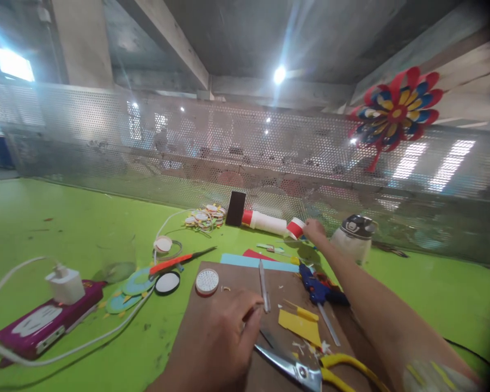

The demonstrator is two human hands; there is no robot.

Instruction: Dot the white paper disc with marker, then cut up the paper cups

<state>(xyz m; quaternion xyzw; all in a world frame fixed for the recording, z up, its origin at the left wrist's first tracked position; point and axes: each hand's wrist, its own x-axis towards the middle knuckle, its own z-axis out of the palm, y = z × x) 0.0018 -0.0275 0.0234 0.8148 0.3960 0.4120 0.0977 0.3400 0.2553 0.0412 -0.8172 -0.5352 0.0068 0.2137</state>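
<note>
My right hand reaches far forward, its fingers closed at the end of a red-and-white paper cup. That cup lies at the right end of a long stack of white paper cups on its side. Over the brown board, my left hand has thumb and forefinger curled towards each other; what they hold, if anything, is hidden. Close to it are a slim pale pen-like tool, a round white disc with dotted edge and yellow-handled scissors. Yellow paper pieces lie right of it.
A blue glue gun rests on the board's right side. A dark phone leans upright at the back. Behind my right forearm stands a lidded jar. Left are a purple power strip, white cable and orange-handled tool. A perforated screen runs behind.
</note>
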